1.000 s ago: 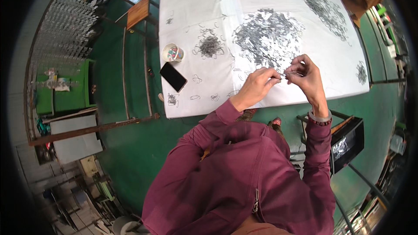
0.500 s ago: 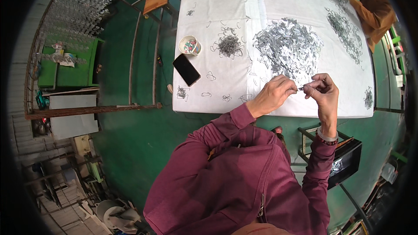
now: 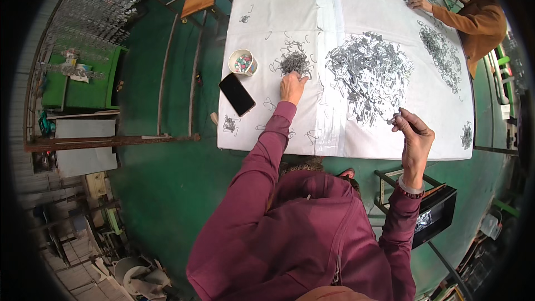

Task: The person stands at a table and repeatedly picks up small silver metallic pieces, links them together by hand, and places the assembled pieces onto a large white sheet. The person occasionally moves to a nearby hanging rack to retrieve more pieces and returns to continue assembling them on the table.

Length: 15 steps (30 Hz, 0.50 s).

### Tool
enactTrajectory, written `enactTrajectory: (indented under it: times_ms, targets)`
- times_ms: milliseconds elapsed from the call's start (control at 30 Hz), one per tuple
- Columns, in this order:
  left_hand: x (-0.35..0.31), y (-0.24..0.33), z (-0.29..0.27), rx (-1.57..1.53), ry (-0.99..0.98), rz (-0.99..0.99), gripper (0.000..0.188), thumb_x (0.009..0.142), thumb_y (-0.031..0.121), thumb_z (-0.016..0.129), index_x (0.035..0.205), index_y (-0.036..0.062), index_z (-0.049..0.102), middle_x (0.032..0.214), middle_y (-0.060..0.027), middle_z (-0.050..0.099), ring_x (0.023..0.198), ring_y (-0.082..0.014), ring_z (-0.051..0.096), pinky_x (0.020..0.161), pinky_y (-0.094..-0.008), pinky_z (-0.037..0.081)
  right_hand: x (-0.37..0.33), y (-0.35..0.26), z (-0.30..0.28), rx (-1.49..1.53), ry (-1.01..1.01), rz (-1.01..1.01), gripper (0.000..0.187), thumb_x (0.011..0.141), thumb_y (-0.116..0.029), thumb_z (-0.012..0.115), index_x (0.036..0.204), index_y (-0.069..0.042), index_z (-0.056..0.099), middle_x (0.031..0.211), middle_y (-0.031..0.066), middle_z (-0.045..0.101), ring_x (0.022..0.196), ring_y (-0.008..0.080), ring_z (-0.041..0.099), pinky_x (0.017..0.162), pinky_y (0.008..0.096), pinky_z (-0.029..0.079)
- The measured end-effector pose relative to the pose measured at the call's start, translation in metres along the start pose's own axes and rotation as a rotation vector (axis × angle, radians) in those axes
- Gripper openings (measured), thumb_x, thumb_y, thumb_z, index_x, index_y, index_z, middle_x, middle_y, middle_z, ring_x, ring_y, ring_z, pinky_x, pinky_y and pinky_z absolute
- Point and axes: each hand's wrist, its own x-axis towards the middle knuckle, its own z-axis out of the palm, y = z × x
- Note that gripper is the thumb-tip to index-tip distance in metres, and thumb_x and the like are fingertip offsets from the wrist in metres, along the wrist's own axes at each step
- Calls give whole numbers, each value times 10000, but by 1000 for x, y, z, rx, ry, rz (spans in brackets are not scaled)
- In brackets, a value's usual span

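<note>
My left hand [image 3: 291, 88] reaches to the near edge of a small pile of dark wire hooks [image 3: 294, 62]. Its fingertips touch the wires, partly lost among them, and the thumb stands apart from the fingers. Over the near right edge of a big heap of flat silvery metal pieces [image 3: 369, 72], my right hand [image 3: 417, 136] is raised, thumb and fingers pinched on a small dark metal piece [image 3: 392, 119]. That piece is too small to make out fully.
A tub of coloured bits [image 3: 243, 63] and a black phone [image 3: 237, 95] lie left of the hooks. Loose wire hooks [image 3: 229, 124] dot the white tabletop [image 3: 273, 17]. At the right edge a co-worker's hand [image 3: 419, 4] is over the table. A black box [image 3: 437, 217] stands below it.
My left hand has left the right hand and moved left to the wire hook pile. The right hand keeps its pinch near the heap. The co-worker's hand has moved left and nearer.
</note>
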Motion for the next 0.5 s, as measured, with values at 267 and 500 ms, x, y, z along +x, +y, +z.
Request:
enactTrajectory:
  times_ms: [267,500]
  targets:
    - [-2,19,-7,-79,13,148,122,800,111,652,852,1,670,807,-168,675,731,-293,661,672,-365,528,-6,-7,0,-4,28,7,209,774,67,668,975,118,646,849,160,666,702,181,630,679,259,509]
    - [-79,198,-109,-993,-678,181,118,859,25,625,957,-41,633,904,-71,652,840,-134,626,747,-276,526,-7,2,13,15,-4,-10,172,779,60,679,943,108,660,823,134,673,704,152,632,661,244,521]
